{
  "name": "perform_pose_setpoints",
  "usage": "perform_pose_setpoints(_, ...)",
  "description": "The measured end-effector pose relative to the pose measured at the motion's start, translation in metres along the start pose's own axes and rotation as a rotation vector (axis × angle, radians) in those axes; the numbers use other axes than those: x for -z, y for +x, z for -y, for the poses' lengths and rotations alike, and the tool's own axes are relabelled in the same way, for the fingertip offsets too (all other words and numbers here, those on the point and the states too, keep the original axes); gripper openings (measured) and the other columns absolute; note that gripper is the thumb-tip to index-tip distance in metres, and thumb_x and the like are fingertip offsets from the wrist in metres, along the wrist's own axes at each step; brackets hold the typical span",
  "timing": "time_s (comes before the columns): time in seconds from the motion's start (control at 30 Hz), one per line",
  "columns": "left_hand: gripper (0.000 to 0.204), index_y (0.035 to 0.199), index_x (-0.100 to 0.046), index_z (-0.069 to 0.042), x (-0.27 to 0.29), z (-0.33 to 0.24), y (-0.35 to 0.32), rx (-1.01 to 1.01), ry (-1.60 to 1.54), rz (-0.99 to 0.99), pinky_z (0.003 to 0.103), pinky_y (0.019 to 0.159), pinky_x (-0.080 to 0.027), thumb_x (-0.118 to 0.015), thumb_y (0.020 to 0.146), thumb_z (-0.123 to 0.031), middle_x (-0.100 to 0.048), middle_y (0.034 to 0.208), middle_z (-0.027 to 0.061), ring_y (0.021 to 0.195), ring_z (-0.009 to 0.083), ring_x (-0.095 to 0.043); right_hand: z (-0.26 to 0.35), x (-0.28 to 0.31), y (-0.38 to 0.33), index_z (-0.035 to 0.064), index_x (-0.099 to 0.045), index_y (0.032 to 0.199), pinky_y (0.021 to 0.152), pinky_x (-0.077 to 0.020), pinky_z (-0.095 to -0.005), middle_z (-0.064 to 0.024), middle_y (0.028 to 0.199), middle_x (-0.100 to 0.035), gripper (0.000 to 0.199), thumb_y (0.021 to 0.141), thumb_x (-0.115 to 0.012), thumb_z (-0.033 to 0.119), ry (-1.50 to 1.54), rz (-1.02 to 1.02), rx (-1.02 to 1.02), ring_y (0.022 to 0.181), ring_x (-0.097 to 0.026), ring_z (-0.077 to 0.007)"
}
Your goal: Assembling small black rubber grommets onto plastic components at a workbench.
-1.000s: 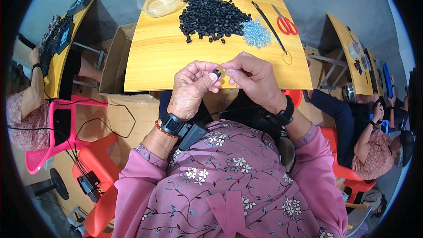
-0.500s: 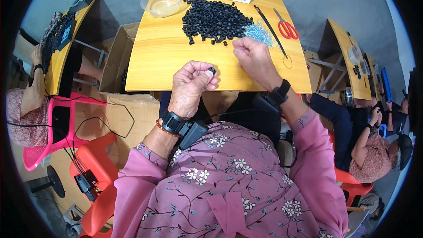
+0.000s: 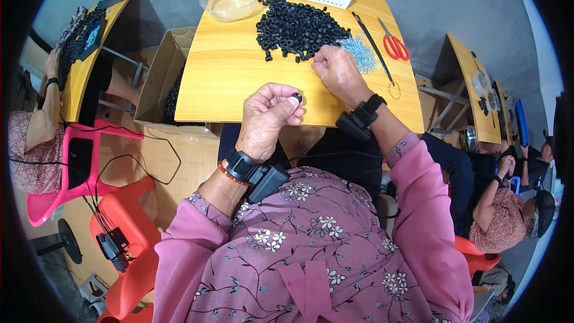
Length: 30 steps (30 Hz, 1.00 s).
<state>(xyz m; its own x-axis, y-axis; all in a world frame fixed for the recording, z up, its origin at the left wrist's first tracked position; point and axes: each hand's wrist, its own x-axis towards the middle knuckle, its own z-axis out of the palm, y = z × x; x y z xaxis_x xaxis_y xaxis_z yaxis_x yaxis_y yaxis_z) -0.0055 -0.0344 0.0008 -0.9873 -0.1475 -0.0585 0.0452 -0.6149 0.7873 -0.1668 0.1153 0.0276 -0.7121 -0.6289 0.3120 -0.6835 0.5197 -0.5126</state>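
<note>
Here, small black ring (image 3: 296, 97) pinched at left hand (image 3: 267, 116) fingertips; right hand (image 3: 336, 72), fingers curled, at silver pins (image 3: 363, 54)

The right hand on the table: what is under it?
The right hand rests palm down where the pile of black rings meets the heap of small silvery metal parts. Its fingertips are covered, so whether they pinch anything cannot be seen.

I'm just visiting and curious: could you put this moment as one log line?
left hand: pinches small black ring | right hand: reaching at pile of black rings, beside silvery pins | surface: yellow table
</note>
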Motion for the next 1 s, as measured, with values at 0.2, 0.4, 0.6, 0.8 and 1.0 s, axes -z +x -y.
perform_pose_setpoints(0.2, 0.013, 0.106, -0.062, 0.0, -0.001, 0.001, 0.0, -0.014, -0.028, -0.012, 0.025, 0.068, -0.058, -0.063, 0.094, -0.001, -0.07, 0.093, 0.0094, 0.078, 0.0138, -0.068, 0.03, 0.016, -0.03, -0.0036, -0.062, 0.09, 0.067, -0.053, -0.0323, -0.0112, 0.083, -0.067, 0.013, 0.09, -0.064, 0.009, 0.422, 0.034, -0.123, 0.074, -0.067, -0.02)
perform_pose_setpoints(0.4, 0.015, 0.109, -0.062, 0.001, -0.001, 0.0, -0.001, 0.003, -0.009, 0.0, 0.027, 0.071, -0.058, -0.063, 0.095, -0.002, -0.069, 0.095, 0.0112, 0.081, 0.0163, -0.068, 0.047, 0.023, -0.064, -0.0038, -0.065, 0.109, 0.066, -0.0536, -0.0232, -0.0059, 0.088, -0.067, 0.017, 0.096, -0.062, 0.006, 0.945, 0.093, -0.211, 0.075, -0.066, -0.0105)
perform_pose_setpoints(0.6, 0.017, 0.111, -0.063, 0.001, -0.002, 0.001, -0.003, -0.006, 0.006, 0.015, 0.027, 0.072, -0.058, -0.063, 0.095, -0.002, -0.07, 0.096, 0.0121, 0.081, 0.0164, -0.068, 0.048, 0.024, -0.069, -0.004, -0.065, 0.113, 0.068, -0.0549, -0.0242, -0.0083, 0.091, -0.068, 0.019, 0.096, -0.062, 0.005, 1.069, 0.139, -0.233, 0.077, -0.067, -0.013)
perform_pose_setpoints(0.8, 0.016, 0.109, -0.063, 0.003, -0.005, 0.0, -0.004, -0.006, 0.006, 0.02, 0.026, 0.071, -0.058, -0.063, 0.094, 0.0, -0.07, 0.096, 0.0115, 0.081, 0.0154, -0.069, 0.039, 0.02, -0.069, -0.0044, -0.066, 0.11, 0.066, -0.0543, -0.023, -0.0076, 0.087, -0.069, 0.019, 0.095, -0.064, 0.006, 1.086, 0.094, -0.233, 0.074, -0.066, -0.0115)
perform_pose_setpoints(1.0, 0.017, 0.11, -0.063, 0.002, -0.006, -0.001, -0.004, -0.007, 0.033, 0.031, 0.026, 0.072, -0.057, -0.063, 0.094, 0.0, -0.071, 0.097, 0.0125, 0.083, 0.0167, -0.069, 0.041, 0.017, -0.069, -0.0051, -0.066, 0.108, 0.066, -0.0549, -0.0235, -0.0091, 0.087, -0.07, 0.018, 0.093, -0.067, 0.005, 1.231, 0.119, -0.298, 0.073, -0.066, -0.0123)
